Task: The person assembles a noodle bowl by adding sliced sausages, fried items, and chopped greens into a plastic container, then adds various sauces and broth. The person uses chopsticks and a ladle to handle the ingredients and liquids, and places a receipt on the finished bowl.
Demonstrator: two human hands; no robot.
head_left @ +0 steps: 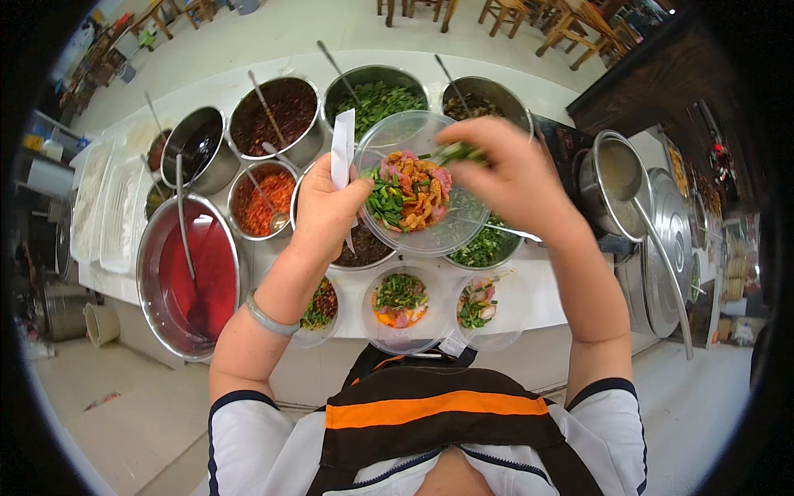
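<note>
My left hand (322, 207) grips a clear plastic bowl (404, 126) by its left side, along with a white paper slip (341, 147) that stands up by the thumb. In the bowl lie chopped green stalks (385, 201), orange-brown crispy bits (424, 194) and pink pieces. Over the bowl's right side, my right hand (513, 169), slightly blurred, pinches some chopped greens (460, 154) between its fingers. Below, at the counter's near edge, stand three similar bowls: a left one (319, 307), a middle one (403, 299) and a right one (478, 306), each holding greens and other food.
Steel pots ring my hands: dark sauce (201, 145), chili (273, 116), leafy greens (376, 103) and chopped red pepper (263, 202). A wide basin of red liquid (192, 264) with a ladle stands left, white trays (124, 207) beyond. To the right is a pot with a long ladle (620, 169).
</note>
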